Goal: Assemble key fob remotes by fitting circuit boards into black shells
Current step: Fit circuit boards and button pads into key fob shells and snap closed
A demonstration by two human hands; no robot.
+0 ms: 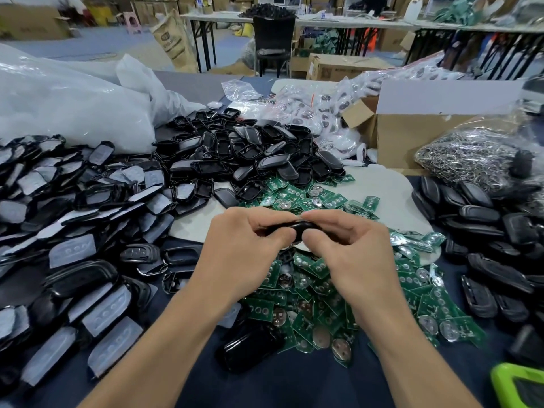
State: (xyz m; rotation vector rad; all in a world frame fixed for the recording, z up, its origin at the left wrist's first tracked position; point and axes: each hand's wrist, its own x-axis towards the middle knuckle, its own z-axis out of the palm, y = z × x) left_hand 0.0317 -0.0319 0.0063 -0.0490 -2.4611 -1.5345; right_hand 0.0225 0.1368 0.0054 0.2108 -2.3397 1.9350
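Warehouse worktable (294, 387) carries heaps of unused stock: green circuit boards (321, 293) and empty black shells (250, 154). Left hand (244, 245) and right hand (350, 248) both pinch one black shell (297, 226) above the boards, apparently pressing it closed. Most units remain unassembled.

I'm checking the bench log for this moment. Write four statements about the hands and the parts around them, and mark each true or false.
1. The left hand and the right hand both grip one black shell with curled fingers. True.
2. The green circuit boards lie sorted in a tray. False: they lie in a loose pile on the table, under and beyond the hands.
3. A clear bag of metal rings lies at the right. True.
4. The heap of empty black shells lies nearer the person than the hands. False: it lies beyond the hands, past the boards.
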